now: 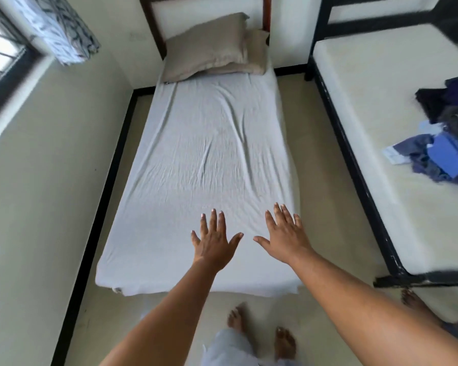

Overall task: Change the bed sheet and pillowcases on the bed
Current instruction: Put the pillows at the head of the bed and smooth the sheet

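Entry, head view: the pale grey, creased cotton bed sheet (209, 143) is seen stretched over the single mattress, tucked round the foot edge at 6 o'clock. Its long axis runs from 6 to 12 o'clock, with the head end at 12 against the dark wooden headboard frame (150, 25). Two taupe fabric pillows are stacked at the head. The upper taupe pillow (206, 46) overlaps the lower taupe pillow (255, 54), and their long axes lie across the bed, tilted roughly from 8 to 2 o'clock. The left hand (214, 243) and the right hand (284, 236) are extended side by side over the foot of the sheet, palms down. The grip of each is open, fingers straight and spread, and nothing is held. Whether the palms touch the cloth cannot be told. The step is judged to be the very start, as sheet and pillowcases are all still in place. It is advised that the pillows be lifted off first and set aside. The two foot corners, at 7 and 5 o'clock, should then be freed before any pull is made, so that the cloth is not strained. The sheet should be drawn along its long axis toward 6 o'clock and gathered as it comes. A second bed with a cream bare mattress (368, 107) stands at 3 o'clock, bearing a heap of dark blue clothes (444, 143).
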Demonstrator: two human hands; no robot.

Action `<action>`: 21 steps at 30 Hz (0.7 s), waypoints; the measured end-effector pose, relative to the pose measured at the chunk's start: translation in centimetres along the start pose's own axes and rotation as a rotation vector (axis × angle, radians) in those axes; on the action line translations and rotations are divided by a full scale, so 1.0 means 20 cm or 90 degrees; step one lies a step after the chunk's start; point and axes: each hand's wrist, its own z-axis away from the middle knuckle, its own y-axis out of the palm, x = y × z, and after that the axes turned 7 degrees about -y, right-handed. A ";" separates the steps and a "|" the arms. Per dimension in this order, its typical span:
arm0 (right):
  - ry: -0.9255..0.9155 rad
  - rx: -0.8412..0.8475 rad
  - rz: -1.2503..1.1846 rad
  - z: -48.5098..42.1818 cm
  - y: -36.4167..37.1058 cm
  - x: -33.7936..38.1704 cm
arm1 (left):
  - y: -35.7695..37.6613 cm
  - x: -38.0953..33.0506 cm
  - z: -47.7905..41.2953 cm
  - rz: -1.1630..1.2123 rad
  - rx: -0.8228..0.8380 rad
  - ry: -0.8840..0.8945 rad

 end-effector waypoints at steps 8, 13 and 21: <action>0.029 -0.011 0.020 -0.12 -0.20 -0.28 | -0.05 -0.31 -0.15 0.020 0.004 0.009; 0.016 -0.008 0.038 -0.29 -0.33 -0.44 | -0.06 -0.47 -0.30 0.058 0.017 -0.006; -0.020 0.003 0.023 -0.67 -0.47 -0.83 | -0.10 -0.77 -0.63 0.072 0.024 -0.067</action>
